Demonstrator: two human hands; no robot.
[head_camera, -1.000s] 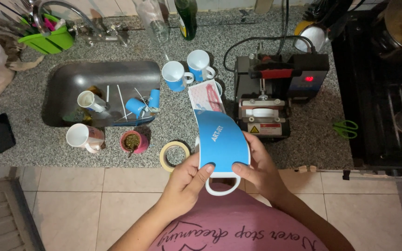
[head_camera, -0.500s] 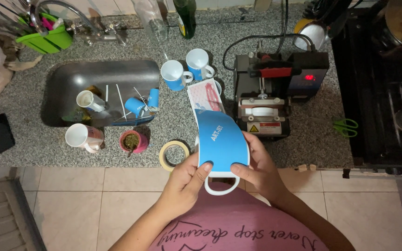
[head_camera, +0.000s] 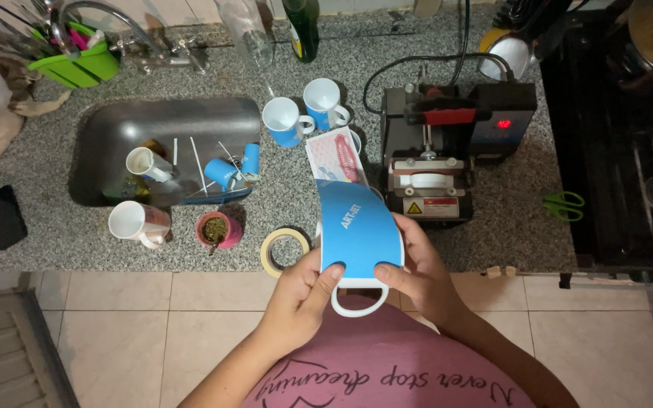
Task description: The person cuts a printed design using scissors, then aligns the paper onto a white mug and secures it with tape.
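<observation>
Both hands hold a white mug (head_camera: 358, 296) wrapped in a blue sheet (head_camera: 359, 230) in front of my belly, at the counter's near edge. My left hand (head_camera: 302, 291) presses the sheet's lower left edge with the thumb. On the right side, my right hand (head_camera: 418, 270) grips the mug and sheet, thumb on the lower edge. The mug's white handle points toward me. A printed pink and white strip (head_camera: 332, 156) sticks out past the sheet's far end.
A black mug heat press (head_camera: 447, 143) stands on the granite counter (head_camera: 54, 238) just beyond my hands. A tape roll (head_camera: 282, 251), a pink cup (head_camera: 217, 228), white and blue mugs (head_camera: 287, 121), a sink (head_camera: 168, 147), a phone (head_camera: 5, 217) and green scissors (head_camera: 564, 204) lie around.
</observation>
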